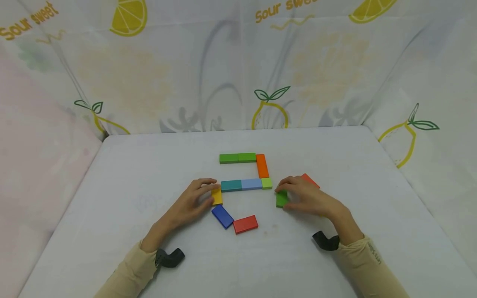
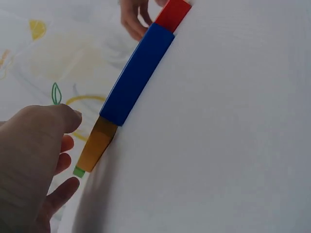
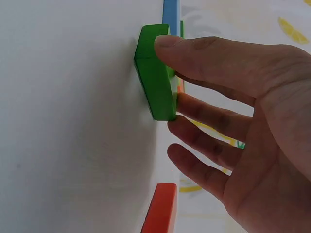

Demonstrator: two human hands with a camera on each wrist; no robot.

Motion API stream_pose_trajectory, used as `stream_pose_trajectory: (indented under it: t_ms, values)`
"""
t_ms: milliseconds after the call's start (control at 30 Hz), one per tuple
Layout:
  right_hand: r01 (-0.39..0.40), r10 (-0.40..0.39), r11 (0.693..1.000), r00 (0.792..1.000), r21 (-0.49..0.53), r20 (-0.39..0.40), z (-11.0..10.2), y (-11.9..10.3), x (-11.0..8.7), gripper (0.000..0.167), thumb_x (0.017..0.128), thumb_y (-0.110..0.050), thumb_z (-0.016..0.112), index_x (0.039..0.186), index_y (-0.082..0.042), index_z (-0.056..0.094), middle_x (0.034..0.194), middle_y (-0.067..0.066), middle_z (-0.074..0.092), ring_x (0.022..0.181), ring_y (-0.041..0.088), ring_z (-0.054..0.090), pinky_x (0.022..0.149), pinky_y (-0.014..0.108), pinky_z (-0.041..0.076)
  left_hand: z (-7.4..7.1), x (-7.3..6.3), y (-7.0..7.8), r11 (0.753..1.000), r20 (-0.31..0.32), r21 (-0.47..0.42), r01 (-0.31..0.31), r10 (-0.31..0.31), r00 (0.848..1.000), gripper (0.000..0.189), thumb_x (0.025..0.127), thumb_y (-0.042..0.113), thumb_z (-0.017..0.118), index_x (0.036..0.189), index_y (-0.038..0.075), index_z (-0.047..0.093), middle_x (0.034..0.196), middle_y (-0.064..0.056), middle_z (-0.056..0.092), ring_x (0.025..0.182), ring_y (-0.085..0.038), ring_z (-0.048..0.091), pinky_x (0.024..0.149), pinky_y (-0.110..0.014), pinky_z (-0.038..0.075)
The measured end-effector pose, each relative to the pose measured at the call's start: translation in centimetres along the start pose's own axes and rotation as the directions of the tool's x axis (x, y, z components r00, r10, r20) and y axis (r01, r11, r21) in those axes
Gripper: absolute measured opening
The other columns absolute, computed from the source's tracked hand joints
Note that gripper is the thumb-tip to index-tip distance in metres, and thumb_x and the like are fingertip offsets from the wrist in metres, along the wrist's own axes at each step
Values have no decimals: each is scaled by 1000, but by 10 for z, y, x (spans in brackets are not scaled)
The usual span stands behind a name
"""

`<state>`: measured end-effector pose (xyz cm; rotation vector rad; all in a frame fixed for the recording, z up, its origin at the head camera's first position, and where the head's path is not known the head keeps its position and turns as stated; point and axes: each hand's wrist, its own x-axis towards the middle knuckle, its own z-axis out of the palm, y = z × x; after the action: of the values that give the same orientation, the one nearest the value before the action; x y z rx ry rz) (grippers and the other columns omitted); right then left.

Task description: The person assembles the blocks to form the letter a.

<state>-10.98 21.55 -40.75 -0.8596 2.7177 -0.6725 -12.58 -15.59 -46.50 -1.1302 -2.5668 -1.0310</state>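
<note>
In the head view, several flat coloured blocks lie in a bent line on the white table. My right hand pinches a green block between thumb and fingers, right of the line. An orange-red block shows partly behind that hand. My left hand is beside the yellow block, its loosely bent fingertips right at the block's left edge and far end. Nearer to me, a blue block slants off the yellow one, and a red block meets its lower corner.
Beyond the hands, a teal block, a light blue block and a small light green block form a row. An orange block leads up to two green blocks. A lemon-print cloth hangs behind the table.
</note>
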Motion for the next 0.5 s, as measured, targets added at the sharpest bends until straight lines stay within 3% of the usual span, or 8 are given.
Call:
stream_pose_trajectory:
  t_ms: [67, 200, 333, 500]
  values:
    - [9, -9, 1000, 1000, 4, 2, 1, -1, 1, 40, 81, -20, 74, 119, -17, 62, 125, -2, 53, 118, 17, 48, 98, 38, 46, 0, 2, 7, 998, -4, 30, -56, 57, 998, 35, 88, 12, 66, 122, 10, 62, 127, -7, 55, 120, -20, 46, 96, -37, 44]
    - [17, -17, 1000, 1000, 4, 6, 2, -4, 2, 40, 81, -21, 75, 118, -17, 62, 124, -2, 53, 117, 17, 49, 98, 38, 47, 2, 4, 17, 984, 48, 105, -141, 137, 989, 28, 87, 22, 67, 115, 15, 68, 119, -5, 58, 116, -17, 47, 93, -35, 47]
    - [28, -28, 1000, 1000, 5, 2, 3, -5, 3, 39, 81, -22, 75, 118, -17, 62, 124, -2, 54, 117, 17, 49, 98, 39, 46, 3, 5, 19, 973, 78, 161, -164, 153, 985, 26, 85, 26, 71, 109, 17, 70, 117, -5, 59, 116, -18, 48, 95, -39, 47]
    - [31, -31, 999, 1000, 12, -3, 3, -5, 3, 38, 81, -22, 75, 117, -16, 62, 123, -2, 54, 116, 17, 49, 98, 39, 46, 2, 3, 16, 978, 115, 141, -151, 136, 984, 24, 85, 29, 71, 106, 18, 70, 119, -3, 57, 117, -16, 46, 95, -37, 48]
